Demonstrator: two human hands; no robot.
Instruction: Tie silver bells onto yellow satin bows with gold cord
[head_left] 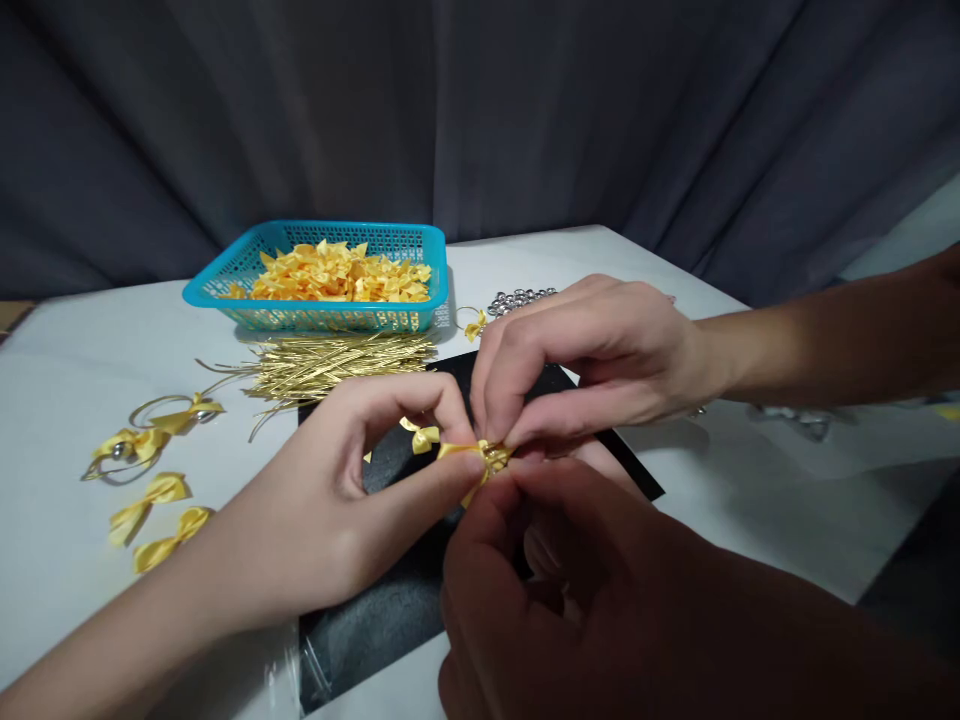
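A small yellow ribbon bow [495, 457] with a bit of gold on it is held low over a black sheet [375, 635]. My left hand [375, 490] is closed, its thumb and forefinger pinching the bow's left loop. From the lower right comes my right hand [555, 570], in deep shadow, its fingertips closed at the bow's lower edge. Another person's hand [600, 360] reaches in from the right and pinches the same bow from above. Fingertips hide much of it. Just behind lies another yellow bow [424, 438].
A blue basket [202, 290] full of yellow bows stands at the back. In front of it lies a pile of gold twist ties [337, 365]. Loose bows [166, 487] and wired bows [135, 443] lie left. Silver beads [521, 298] sit behind the other person's hand.
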